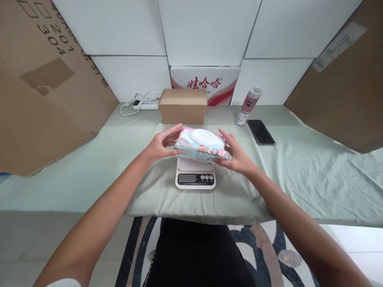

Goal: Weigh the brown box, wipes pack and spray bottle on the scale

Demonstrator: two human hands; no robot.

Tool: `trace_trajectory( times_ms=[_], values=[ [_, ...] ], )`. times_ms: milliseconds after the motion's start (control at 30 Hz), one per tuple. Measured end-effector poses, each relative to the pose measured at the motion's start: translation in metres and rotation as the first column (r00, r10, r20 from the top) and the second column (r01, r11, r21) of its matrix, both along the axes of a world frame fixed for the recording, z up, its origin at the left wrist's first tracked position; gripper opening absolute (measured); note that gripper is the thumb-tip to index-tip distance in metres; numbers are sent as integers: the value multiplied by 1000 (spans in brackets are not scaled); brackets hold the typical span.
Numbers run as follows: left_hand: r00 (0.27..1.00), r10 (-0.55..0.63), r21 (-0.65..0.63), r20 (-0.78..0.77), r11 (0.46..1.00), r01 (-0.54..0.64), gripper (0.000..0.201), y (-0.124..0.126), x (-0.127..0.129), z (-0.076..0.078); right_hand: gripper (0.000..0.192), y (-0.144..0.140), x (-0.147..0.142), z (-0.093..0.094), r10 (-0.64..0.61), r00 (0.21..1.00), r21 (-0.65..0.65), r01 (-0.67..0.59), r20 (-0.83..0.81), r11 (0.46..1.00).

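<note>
A soft pack of wet wipes with a white oval lid and colourful print is held between both hands just above a small white kitchen scale. My left hand grips the pack's left end. Its right end is gripped by my right hand. The scale sits on the pale green cloth near the table's front edge, with its dark display and buttons facing me. I cannot tell whether the pack touches the scale's platform.
Behind the scale stands a closed brown cardboard box. A white power strip lies to its left, a spray bottle and a black phone to its right. Large cardboard sheets lean on both sides.
</note>
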State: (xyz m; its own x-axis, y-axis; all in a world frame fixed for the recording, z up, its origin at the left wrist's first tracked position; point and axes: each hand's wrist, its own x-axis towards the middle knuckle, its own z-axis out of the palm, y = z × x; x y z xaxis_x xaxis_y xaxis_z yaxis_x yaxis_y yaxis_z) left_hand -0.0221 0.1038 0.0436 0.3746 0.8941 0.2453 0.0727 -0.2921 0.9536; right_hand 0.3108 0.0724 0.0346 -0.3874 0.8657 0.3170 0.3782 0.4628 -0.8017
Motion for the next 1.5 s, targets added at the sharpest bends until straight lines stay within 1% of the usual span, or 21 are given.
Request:
trace_trajectory(
  times_ms=[100, 200, 267, 367, 433, 533, 600, 700, 800, 867, 933, 1000, 1100, 1167, 1233, 1300, 1367, 1400, 1433, 1467, 1500],
  values=[
    [988, -134, 18, -78, 991, 136, 111, 21, 17, 24, 121, -3, 4, 2, -18, 998, 41, 16, 60, 999],
    [966, -225, 15, -124, 973, 229, 105, 42, 36, 43, 104, -6, 3, 5, -30, 999, 32, 30, -16, 999],
    [961, -250, 7, -119, 968, 252, 102, 56, 51, 52, 93, -8, 4, 2, -104, 988, -30, 102, -112, 994],
    [957, -276, 9, -87, 960, 278, 98, 82, 74, 63, 77, -6, 8, -5, -224, 934, -201, 171, -278, 964],
    [969, -246, 78, -35, 966, 248, 95, 100, 85, 70, 68, 3, 12, -6, -268, 874, -284, 159, -406, 946],
    [995, -84, 230, 59, 971, 68, 86, 115, 86, 72, 67, 33, 13, 2, -352, 790, -260, 251, -501, 933],
    [991, 51, 288, 121, 954, -84, 81, 109, 75, 63, 72, 62, 7, 11, -475, 737, -231, 416, -480, 880],
    [964, 220, 297, 148, 920, -256, 80, 75, 49, 33, 84, 111, -8, 18, -697, 606, -197, 684, -384, 703],
    [958, 285, 260, 15, 924, -279, 76, 33, 22, -6, 90, 148, -23, 13, -846, 476, -184, 833, -241, 521],
    [949, 311, 233, -44, 927, -293, 75, 13, 8, -28, 89, 162, -31, 6, -892, 431, -185, 873, -138, 451],
    [941, 334, 179, -47, 930, -321, 75, 4, 0, -43, 88, 171, -38, 1, -907, 418, -156, 894, -41, 419],
    [936, 352, 145, 3, 926, -349, 76, 4, -3, -51, 86, 177, -46, 0, -909, 414, -97, 908, 46, 408],
    [933, 357, 121, 53, 925, -361, 80, 10, -4, -53, 87, 181, -63, 6, -918, 360, -55, 933, 169, 356],
    [936, 349, 96, 36, 931, -351, 82, 13, -4, -52, 95, 177, -72, 12, -912, 329, -73, 944, 246, 321],
    [938, 345, 75, 5, 936, -345, 80, 13, -5, -51, 98, 166, -72, 15, -897, 348, -72, 937, 273, 342],
    [935, 354, 67, -23, 934, -352, 75, 11, -5, -51, 90, 150, -58, 14, -893, 402, 30, 909, 205, 416],
    [928, 371, 70, -31, 927, -369, 71, 9, -5, -50, 76, 137, -31, 10, -897, 435, 214, 872, 74, 440],
    [925, 380, 74, -31, 923, -377, 69, 9, -5, -50, 73, 135, -14, 7, -911, 413, 269, 876, 7, 399],
    [921, 388, 81, -28, 919, -385, 68, 9, -5, -49, 74, 135, 2, 3, -936, 349, 245, 912, -44, 329],
    [918, 395, 88, -25, 916, -391, 66, 9, -5, -49, 78, 138, 17, 0, -956, 288, 170, 946, -57, 275],
    [915, 402, 93, -23, 912, -398, 65, 9, -5, -48, 82, 143, 30, -4, -960, 273, 94, 959, -55, 267]
  ],
)
